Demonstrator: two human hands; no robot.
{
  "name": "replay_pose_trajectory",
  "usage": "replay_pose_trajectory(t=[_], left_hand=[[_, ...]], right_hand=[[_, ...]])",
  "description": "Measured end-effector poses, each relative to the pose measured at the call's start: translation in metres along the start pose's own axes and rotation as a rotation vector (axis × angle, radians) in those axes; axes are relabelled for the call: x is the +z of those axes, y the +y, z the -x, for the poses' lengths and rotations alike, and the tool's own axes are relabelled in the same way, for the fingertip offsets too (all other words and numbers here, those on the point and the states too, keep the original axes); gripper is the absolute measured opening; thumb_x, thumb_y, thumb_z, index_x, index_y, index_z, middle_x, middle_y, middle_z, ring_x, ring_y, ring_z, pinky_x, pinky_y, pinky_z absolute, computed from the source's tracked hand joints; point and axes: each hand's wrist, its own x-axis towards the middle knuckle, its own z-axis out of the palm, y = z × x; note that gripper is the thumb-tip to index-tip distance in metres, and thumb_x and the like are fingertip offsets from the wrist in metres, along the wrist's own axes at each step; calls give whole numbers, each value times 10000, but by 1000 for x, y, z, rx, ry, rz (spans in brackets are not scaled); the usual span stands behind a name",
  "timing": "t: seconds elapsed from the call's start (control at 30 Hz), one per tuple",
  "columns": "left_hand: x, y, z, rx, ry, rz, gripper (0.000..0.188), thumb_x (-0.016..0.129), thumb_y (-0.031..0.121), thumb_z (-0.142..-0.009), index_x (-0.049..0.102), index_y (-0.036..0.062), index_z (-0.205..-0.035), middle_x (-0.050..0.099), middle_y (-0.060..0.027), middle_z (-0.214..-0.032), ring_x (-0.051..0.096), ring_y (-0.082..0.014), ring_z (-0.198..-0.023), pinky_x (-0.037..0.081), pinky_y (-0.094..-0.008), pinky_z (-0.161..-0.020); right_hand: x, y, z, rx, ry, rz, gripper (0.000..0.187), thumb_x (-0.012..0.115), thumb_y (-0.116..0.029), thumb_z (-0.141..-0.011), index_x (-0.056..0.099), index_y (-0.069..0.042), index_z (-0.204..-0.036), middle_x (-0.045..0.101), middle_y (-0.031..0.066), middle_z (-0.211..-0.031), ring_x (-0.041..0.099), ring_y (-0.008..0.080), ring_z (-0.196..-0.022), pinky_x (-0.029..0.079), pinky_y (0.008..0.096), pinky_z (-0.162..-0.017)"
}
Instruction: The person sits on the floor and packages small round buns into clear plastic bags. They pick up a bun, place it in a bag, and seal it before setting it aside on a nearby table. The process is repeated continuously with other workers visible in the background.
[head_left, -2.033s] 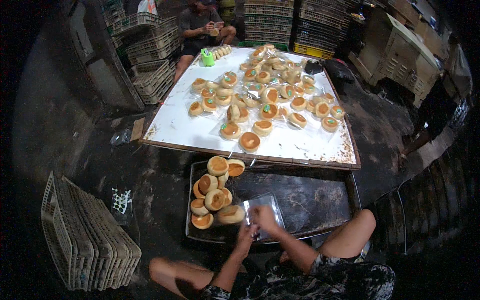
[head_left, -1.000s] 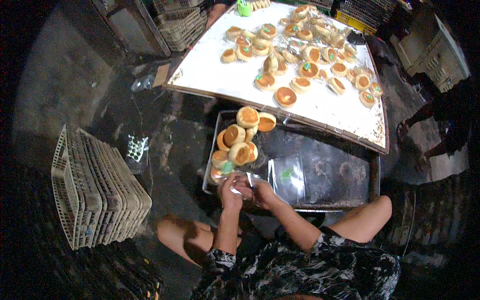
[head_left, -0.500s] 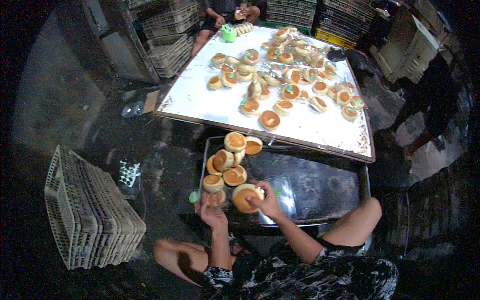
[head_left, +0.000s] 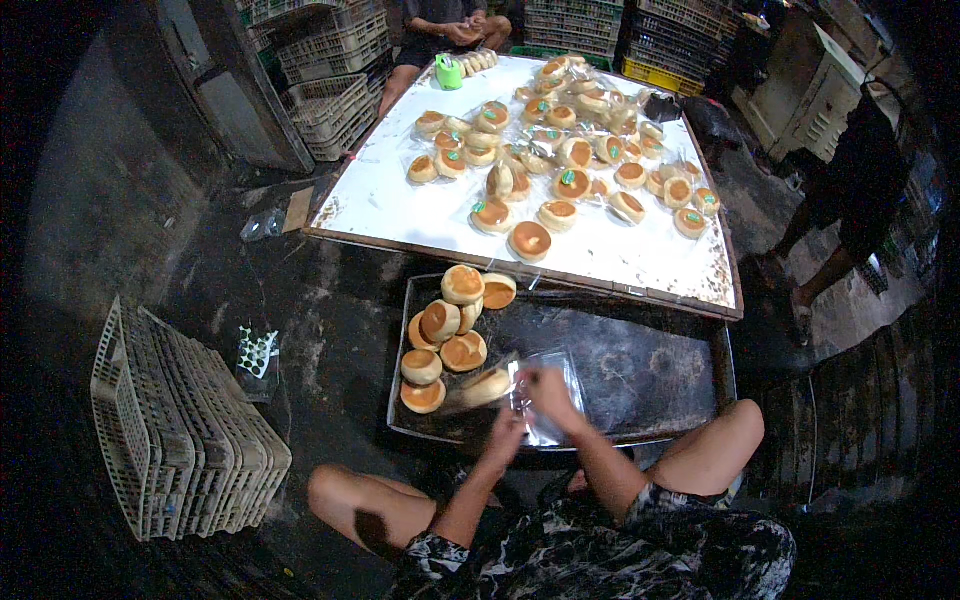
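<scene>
Both hands are together over the near part of a dark baking tray [head_left: 650, 345]. My left hand [head_left: 505, 437] reaches up beside a clear plastic bag [head_left: 566, 372], its fingers smeared by motion. My right hand [head_left: 550, 395] lies over that bag, its fingers blurred too. A round bun [head_left: 484, 389], streaked by movement, is just left of my hands; which hand holds it, if either, I cannot tell. In the tray's left end lies a heap of browned buns [head_left: 463, 351], with another bun [head_left: 423, 396] at its near side.
Beyond the tray, a white table [head_left: 380, 205] bears many bagged buns [head_left: 572, 184] and a green container [head_left: 448, 72]. Stacked crates [head_left: 190, 430] stand on the floor at left, near a sticker sheet [head_left: 257, 352]. One person [head_left: 455, 30] sits at the far side; another [head_left: 850, 190] stands right.
My left hand has moved right from the bun heap to the plastic bag. The bun that was in my right hand is now blurred beside both hands. The far person's hands have come together.
</scene>
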Motion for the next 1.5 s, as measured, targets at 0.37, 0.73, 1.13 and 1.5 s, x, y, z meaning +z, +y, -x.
replay_pose_trajectory(t=[0.37, 0.73, 1.13, 1.5], left_hand=[[2, -52, -38, -95, -63, -1173, 264, 425, 154, -812, 581, 32, -986, 562, -202, -1000, 552, -325, -927, 455, -407, -745], [0, 14, 13, 658, 350, -226, 172, 601, 153, -762, 626, 57, -902, 546, -62, -809, 513, -188, -807, 406, -297, -733], [-103, 29, 8, 631, 879, 1041, 422, 524, 111, -807, 374, 103, -1201, 507, -78, -879, 515, -188, -805, 453, -332, -666], [-121, 28, 4, 685, 997, 1207, 677, 520, 143, -734, 162, 145, -1309, 417, -118, -1085, 447, -294, -1014, 437, -462, -805]], right_hand=[[-1, 58, 45, 140, -248, -5, 258, 590, -282, -791, 600, -27, -826, 562, 123, -699, 546, 242, -669, 439, 369, -672], [4, 1, 37, 517, -268, -1129, 346, 421, -147, -854, 442, -87, -1193, 598, 44, -854, 567, 98, -625, 434, 188, -495], [109, -53, -103, -300, -193, 250, 333, 450, -253, -849, 528, -35, -1089, 613, 150, -895, 575, 324, -811, 421, 394, -760], [76, 15, -68, -170, -20, -30, 509, 765, -188, -548, 472, -41, -938, 524, 121, -928, 507, 232, -929, 396, 311, -824]])
